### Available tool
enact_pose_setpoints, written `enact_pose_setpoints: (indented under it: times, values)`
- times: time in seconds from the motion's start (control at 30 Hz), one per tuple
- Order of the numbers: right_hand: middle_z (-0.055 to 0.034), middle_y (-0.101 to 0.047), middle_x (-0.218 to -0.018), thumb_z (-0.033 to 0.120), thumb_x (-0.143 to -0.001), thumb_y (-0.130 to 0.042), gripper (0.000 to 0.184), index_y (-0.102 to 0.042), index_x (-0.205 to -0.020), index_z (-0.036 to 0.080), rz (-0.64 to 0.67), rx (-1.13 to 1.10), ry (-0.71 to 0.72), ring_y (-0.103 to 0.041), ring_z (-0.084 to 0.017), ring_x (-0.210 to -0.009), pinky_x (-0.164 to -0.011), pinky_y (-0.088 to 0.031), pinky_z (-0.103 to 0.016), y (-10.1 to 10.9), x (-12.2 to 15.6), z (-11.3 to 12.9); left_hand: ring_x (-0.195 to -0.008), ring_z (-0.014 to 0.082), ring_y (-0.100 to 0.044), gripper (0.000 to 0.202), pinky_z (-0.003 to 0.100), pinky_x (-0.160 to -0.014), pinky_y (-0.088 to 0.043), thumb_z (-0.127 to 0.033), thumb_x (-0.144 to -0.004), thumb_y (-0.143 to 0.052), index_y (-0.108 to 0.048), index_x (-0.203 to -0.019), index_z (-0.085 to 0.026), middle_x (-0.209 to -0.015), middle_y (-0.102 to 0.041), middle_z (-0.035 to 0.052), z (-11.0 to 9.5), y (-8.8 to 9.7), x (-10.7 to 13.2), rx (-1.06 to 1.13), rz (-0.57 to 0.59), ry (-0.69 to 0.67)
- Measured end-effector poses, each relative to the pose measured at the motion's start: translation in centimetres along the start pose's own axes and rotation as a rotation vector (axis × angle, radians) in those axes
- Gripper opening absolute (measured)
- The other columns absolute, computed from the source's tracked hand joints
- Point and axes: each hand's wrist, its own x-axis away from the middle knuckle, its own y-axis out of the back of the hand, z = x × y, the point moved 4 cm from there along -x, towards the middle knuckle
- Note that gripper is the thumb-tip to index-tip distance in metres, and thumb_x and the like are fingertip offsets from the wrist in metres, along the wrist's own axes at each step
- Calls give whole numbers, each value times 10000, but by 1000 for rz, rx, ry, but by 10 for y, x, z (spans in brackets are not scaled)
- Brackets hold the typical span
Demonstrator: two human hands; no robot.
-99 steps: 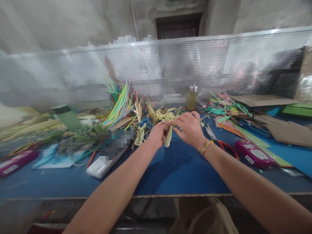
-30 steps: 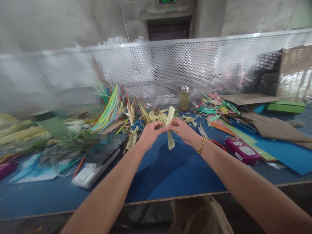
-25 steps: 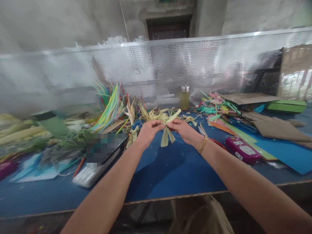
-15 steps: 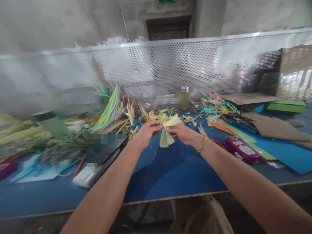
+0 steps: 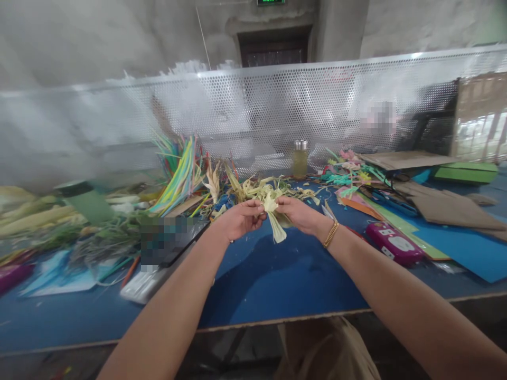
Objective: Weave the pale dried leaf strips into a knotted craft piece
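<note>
Both my hands meet over the middle of the blue table point(image 5: 277, 279). My left hand point(image 5: 237, 219) and my right hand point(image 5: 299, 214) each pinch a pale yellow folded leaf strip point(image 5: 275, 224), held just above the tabletop. Its free ends hang down below my fingers. A gold bracelet point(image 5: 330, 235) sits on my right wrist. Right behind my hands lies a heap of pale leaf strips point(image 5: 261, 189).
Coloured strips point(image 5: 180, 171) fan up at the back left. A small glass bottle point(image 5: 300, 158) stands by the perforated metal screen point(image 5: 277, 111). A pink case point(image 5: 392, 243) and scissors point(image 5: 330, 214) lie to the right, a green bottle point(image 5: 85, 203) and white box point(image 5: 144, 282) to the left.
Over the last second my hands folded the upright strip down into a compact bundle and shifted slightly. Before that they lifted the strip from the heap.
</note>
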Motion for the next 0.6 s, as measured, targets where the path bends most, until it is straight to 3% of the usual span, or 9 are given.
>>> enact_pose_setpoints:
  times: [0.13,0.23,0.43,0.6]
  values:
    - [-27,-604,-815,258,-874,-471,99,-524,-820,195,-164,569,257,-549,-152,-748,-714,-426,-297,5,4,16,-667,128,-623,202,226,-590,-453,-154,-636,-778,-601,-730,-174,-675,-606,-1,0,0,-1,-15,-40,12]
    - [-56,-628,-909,265,-896,-489,117,-566,-885,178,-208,879,358,-560,-168,-842,-762,-404,-292,0,10,28,-637,126,-615,156,222,-576,-465,-131,-681,-717,-568,-706,-167,-650,-594,0,0,-1,-2,16,-107,-6]
    - [-84,-641,-888,306,-966,-408,268,-624,-892,166,-284,1305,356,-575,-193,-841,-718,-371,-297,-14,18,36,-550,113,-572,49,235,-553,-484,-133,-718,-627,-592,-748,-148,-637,-594,13,7,-3,-6,98,-248,-75]
    - [-83,-633,-858,238,-955,-417,223,-619,-896,165,-285,1507,380,-547,-194,-765,-632,-323,-318,-25,20,35,-477,80,-501,120,203,-501,-424,-137,-662,-660,-544,-685,-154,-554,-530,-28,11,-5,-8,123,-385,-174]
